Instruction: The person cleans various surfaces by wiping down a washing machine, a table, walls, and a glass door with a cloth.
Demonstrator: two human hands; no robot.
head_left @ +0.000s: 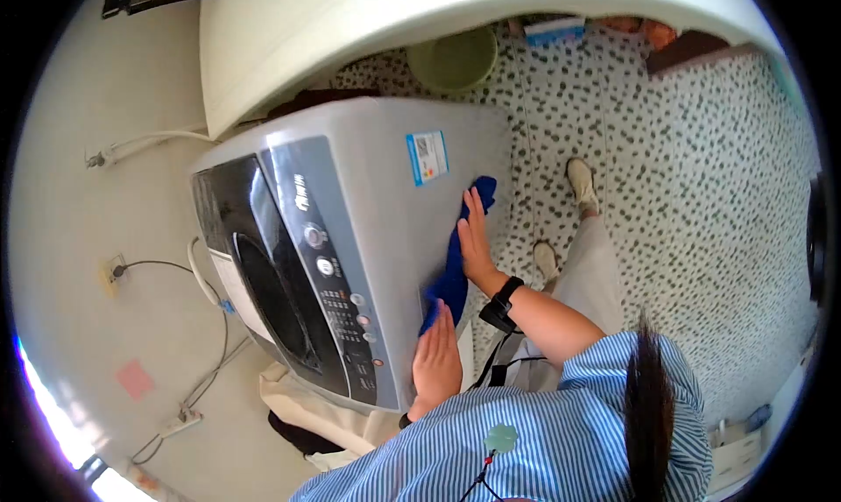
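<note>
A dark blue cloth (452, 274) lies crumpled along the front face of a grey washing machine (385, 160). Flat on the cloth's upper part rests my right hand (476, 243), fingers stretched out, with a black watch on the wrist. My left hand (436, 362) touches the cloth's lower end, its fingers extended against the machine. Neither hand is wrapped round the cloth. Above the hands, a blue-and-white label (427, 158) is stuck on the machine. Its control panel (328, 265) and dark lid (272, 274) face left.
A pale curved surface (438, 7) spans the top. A green basin (454, 60) stands on the spotted floor (683, 204). Two shoes, one of them a light shoe (581, 183), are near the machine. Cables and a power strip (181, 425) are by the wall at left.
</note>
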